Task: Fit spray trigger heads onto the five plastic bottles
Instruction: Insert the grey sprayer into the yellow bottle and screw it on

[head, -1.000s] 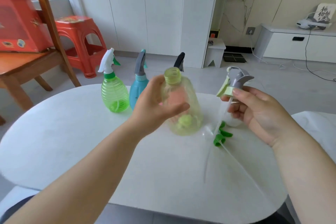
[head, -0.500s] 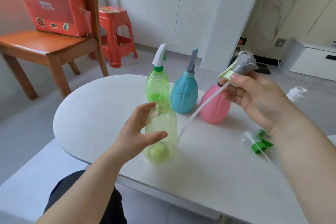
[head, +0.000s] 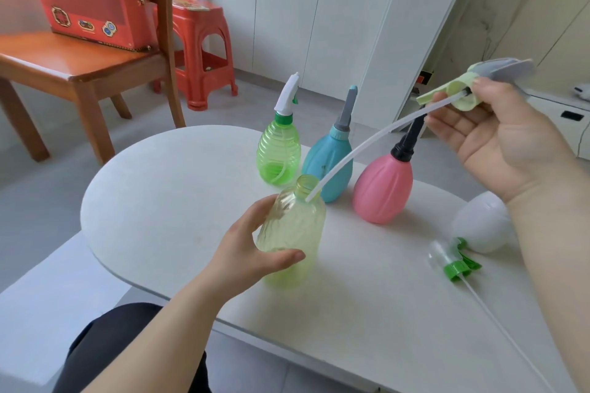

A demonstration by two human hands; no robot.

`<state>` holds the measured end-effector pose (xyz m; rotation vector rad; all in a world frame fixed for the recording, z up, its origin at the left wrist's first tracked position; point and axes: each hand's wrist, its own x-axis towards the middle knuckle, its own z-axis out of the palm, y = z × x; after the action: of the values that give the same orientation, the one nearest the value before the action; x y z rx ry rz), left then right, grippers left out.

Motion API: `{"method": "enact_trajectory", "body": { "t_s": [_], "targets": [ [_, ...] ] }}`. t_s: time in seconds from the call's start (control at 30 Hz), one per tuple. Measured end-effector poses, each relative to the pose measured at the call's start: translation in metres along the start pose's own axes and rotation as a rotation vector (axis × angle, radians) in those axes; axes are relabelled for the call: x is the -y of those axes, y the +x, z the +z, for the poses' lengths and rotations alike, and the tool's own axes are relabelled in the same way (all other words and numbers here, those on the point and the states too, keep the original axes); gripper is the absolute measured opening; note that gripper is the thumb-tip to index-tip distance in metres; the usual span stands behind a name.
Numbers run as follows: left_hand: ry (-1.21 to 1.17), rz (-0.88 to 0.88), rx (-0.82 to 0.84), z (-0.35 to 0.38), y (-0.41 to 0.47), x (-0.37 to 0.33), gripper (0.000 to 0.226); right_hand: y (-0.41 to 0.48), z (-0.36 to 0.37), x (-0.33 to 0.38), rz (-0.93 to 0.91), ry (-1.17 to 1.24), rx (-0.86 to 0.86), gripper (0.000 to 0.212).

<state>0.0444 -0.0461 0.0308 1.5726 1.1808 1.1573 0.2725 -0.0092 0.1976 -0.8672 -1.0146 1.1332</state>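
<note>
Head view: a pale yellow-green translucent plastic bottle (head: 292, 233) is held upright on the near part of a white oval table (head: 159, 201). It is gripped round its body by the left hand (head: 252, 252), with the thumb laid across the front. A grey and pale green spray trigger head (head: 479, 80) is pinched at its collar by the right hand (head: 498, 143), raised far and to the right, so the two hands are kept well apart.

A long white dip tube (head: 360, 150) is carried under that head. Its long axis slopes down from far right to near left, and its free tip is seen at the bottle's open neck. Whether the tip is already inside the mouth or lies against the outside cannot be told.

The bottle lies down and left of the right hand, and the left hand is the nearer one. It is judged that the tube must be stood more upright over the mouth before the head is lowered.

Behind, a green ribbed bottle (head: 278, 153), a blue bottle (head: 329, 163) and a pink bottle (head: 381, 191) are already capped. At near right, a white bottle (head: 482, 226) and a clear and green trigger head (head: 453, 265) are left lying unjoined.
</note>
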Motion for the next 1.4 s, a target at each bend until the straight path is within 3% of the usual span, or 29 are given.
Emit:
{"method": "enact_trajectory", "body": {
  "t_s": [0.4, 0.67, 0.77, 1.03, 1.4],
  "targets": [
    [0.020, 0.008, 0.000, 0.000, 0.001, -0.001, 0.064, 0.010, -0.004, 0.001, 0.003, -0.049, -0.041, 0.018],
    [0.072, 0.022, -0.015, 0.006, 0.002, -0.005, 0.065, -0.006, 0.015, -0.034, -0.056, -0.362, 0.241, 0.006],
    [0.088, 0.033, -0.031, 0.010, 0.003, -0.003, 0.067, -0.013, 0.023, -0.054, -0.065, -0.530, 0.386, 0.015],
    [0.092, 0.018, -0.058, 0.012, 0.004, -0.002, 0.065, -0.018, 0.026, -0.081, 0.020, -0.474, 0.563, 0.026],
    [0.072, -0.037, -0.086, 0.017, 0.005, -0.004, 0.067, -0.021, 0.029, -0.090, -0.041, -0.525, 0.590, 0.030]
  ]
}}
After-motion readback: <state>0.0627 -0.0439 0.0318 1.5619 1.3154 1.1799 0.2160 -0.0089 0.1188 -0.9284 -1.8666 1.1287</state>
